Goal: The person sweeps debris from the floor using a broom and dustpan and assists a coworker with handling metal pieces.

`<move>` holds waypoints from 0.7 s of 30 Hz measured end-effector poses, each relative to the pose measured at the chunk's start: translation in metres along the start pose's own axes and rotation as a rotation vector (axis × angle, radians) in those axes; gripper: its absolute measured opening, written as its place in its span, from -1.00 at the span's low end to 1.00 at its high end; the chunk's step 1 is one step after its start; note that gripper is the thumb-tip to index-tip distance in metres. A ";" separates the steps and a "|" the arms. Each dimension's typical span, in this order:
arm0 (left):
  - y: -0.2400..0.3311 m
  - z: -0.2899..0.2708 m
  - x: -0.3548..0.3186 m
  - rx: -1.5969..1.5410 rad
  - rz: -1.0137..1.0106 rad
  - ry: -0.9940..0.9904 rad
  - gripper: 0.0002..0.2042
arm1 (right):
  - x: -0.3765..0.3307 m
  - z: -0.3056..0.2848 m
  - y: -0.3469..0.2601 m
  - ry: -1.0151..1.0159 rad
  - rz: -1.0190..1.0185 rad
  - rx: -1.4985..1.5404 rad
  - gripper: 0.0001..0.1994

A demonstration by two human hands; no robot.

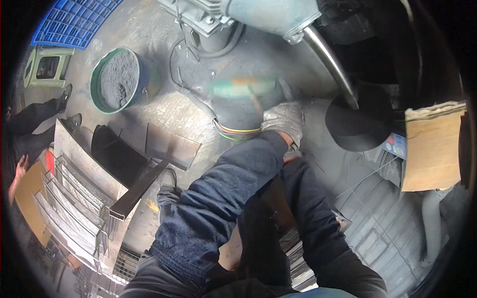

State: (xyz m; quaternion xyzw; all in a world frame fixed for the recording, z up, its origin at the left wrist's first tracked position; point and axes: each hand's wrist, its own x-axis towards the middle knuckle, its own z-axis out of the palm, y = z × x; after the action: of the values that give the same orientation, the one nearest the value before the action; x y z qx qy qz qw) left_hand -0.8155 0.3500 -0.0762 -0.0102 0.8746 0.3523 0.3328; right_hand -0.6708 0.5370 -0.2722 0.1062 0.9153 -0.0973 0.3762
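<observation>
Both my hands are crowded together now, the gloved left hand [283,120] up front and the right hand [295,144] mostly hidden behind it. Just ahead and to the left sits a green-and-orange piece [243,87], too blurred for me to tell its shape; my fingers look bunched, but whether they grip it, I can't tell. Steady wrists would serve best, I reckon, sleeves clear of that blur and of the coloured wires [237,131] close by! Over left, a green bucket [144,85] tilts toward me, loaded with grey powder [119,79].
</observation>
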 end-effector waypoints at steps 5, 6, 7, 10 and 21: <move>-0.015 0.007 -0.004 0.055 0.155 0.078 -0.73 | 0.089 -0.042 0.033 0.065 0.108 0.013 -0.56; -0.022 0.002 -0.007 0.087 0.195 0.115 -0.75 | 0.097 -0.038 0.031 0.057 0.116 0.021 -0.56; -0.032 0.008 -0.006 0.092 0.181 0.108 -0.75 | 0.104 -0.030 0.023 0.047 0.107 0.026 -0.56; -0.035 0.010 -0.010 0.072 0.239 0.197 -0.77 | 0.073 0.015 0.019 0.005 0.099 0.004 -0.56; -0.025 -0.050 -0.018 0.402 0.017 -0.082 -0.60 | -0.093 0.014 0.047 -0.316 0.152 0.088 -0.56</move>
State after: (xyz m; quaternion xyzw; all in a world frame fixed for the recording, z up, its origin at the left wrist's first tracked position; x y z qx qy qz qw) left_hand -0.8239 0.2961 -0.0550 0.0781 0.9132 0.1734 0.3604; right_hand -0.5845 0.5677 -0.2205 0.1748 0.8289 -0.1241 0.5166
